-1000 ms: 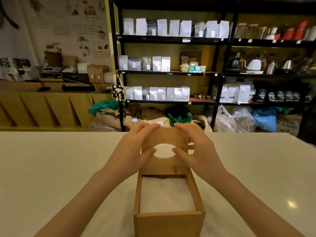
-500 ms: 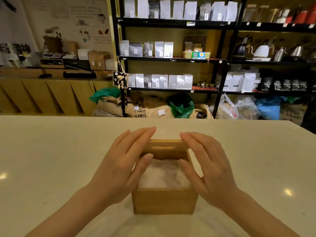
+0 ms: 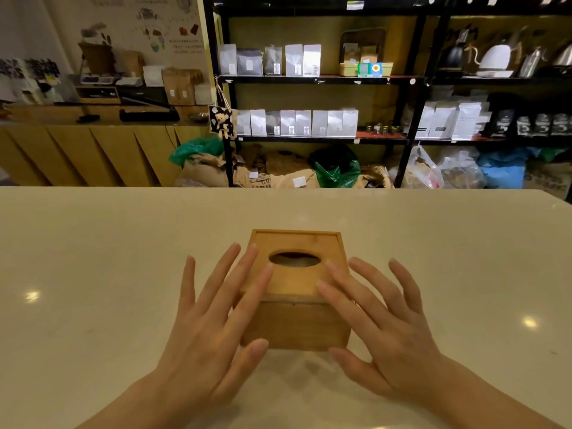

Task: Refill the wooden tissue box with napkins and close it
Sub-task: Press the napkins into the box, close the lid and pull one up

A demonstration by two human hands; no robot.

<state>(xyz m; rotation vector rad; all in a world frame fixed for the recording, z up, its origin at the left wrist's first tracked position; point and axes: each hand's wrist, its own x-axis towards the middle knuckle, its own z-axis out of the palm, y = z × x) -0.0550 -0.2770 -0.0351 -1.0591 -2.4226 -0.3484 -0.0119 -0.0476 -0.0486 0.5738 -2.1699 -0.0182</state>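
Note:
The wooden tissue box (image 3: 295,325) stands on the pale counter (image 3: 93,274) in front of me. Its sliding lid (image 3: 297,283) lies flat across the top, covering it to the near edge. White napkins (image 3: 294,261) show through the lid's oval hole. My left hand (image 3: 213,317) is spread flat, fingers apart, with its fingertips over the lid's left edge. My right hand (image 3: 380,320) is spread the same way, fingertips over the lid's right near corner. Neither hand grips anything.
Beyond the counter's far edge stand black shelves (image 3: 309,78) with white pouches, kettles and jars. Sacks and plastic bags (image 3: 334,168) lie on the floor below them. A wooden sideboard (image 3: 77,150) runs along the left wall.
The lid went from upright at the box's far end to flat over the napkins, closing the top. Both hands let go of it and spread open. The view tilted down.

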